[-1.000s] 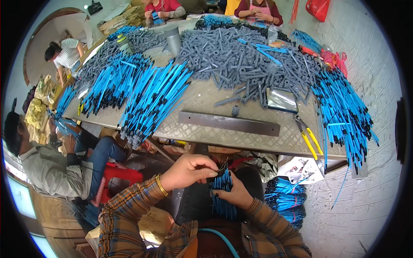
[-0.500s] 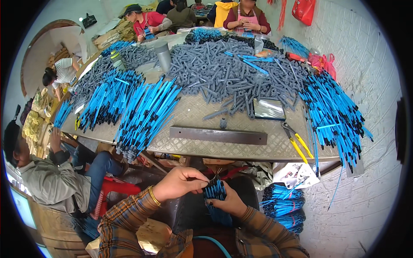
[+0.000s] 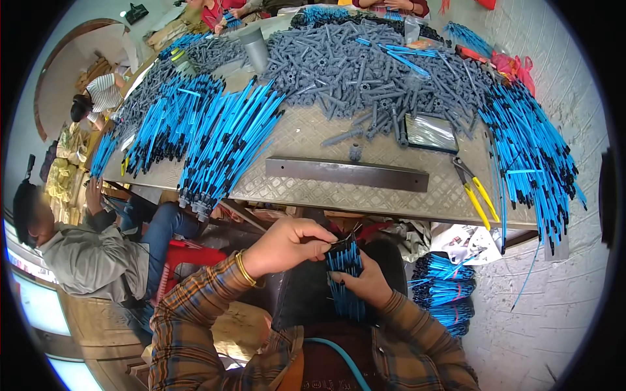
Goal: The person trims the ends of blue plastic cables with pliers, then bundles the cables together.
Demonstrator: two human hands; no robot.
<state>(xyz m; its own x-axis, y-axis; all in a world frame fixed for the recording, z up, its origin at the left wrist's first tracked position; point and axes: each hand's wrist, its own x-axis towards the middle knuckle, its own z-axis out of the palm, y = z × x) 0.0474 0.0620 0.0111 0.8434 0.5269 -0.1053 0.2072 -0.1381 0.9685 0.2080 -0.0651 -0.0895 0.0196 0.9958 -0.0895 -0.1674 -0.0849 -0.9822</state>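
My right hand (image 3: 369, 283) is wrapped round a bundle of thin blue rods with black ends (image 3: 345, 259), held upright above my lap. At the top of the bundle, my left hand (image 3: 287, 246) pinches thumb and forefinger together; what lies between the fingertips is too small to make out. A few thin strands stick up beside those fingertips. Beyond my hands, on the table (image 3: 313, 133), lies a dark metal bar with a hole at each end (image 3: 345, 174). To its right rest pliers with yellow handles (image 3: 479, 199).
Grey plastic tubes (image 3: 365, 65) form a large heap across the table. Blue rods with black ends lie in piles at left (image 3: 225, 137) and right (image 3: 531, 156). Tied bundles (image 3: 445, 290) are stacked below right. A seated person (image 3: 98, 254) is on the left; others work across the table.
The table and its contents sit higher in view now. Both hands and the bundle appear slightly to the right and higher; the left fingertips stay at the bundle's top.
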